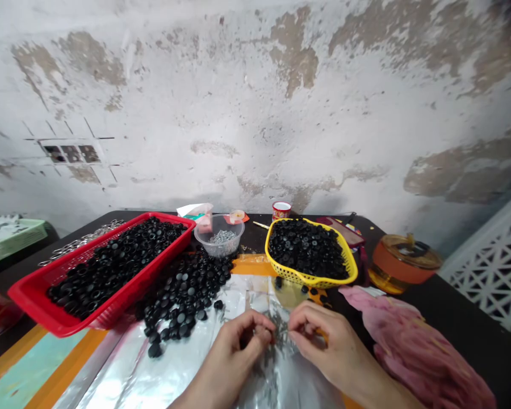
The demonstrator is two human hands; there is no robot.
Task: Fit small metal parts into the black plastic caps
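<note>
Head view: my left hand [238,355] and right hand [327,346] are curled, fingertips pinched, low center; I can't tell what they hold. Grey metal bits [279,341] on the foil sheet [166,363] lie between them, about equally near.

No words, labels, brands or numbers can be read anywhere here.

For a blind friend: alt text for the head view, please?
The left hand and right hand pinch small grey pieces over silver foil. Nearby lie round black parts in a heap, a red tray and a yellow basket, plus a clear bowl of grey bits.
</note>
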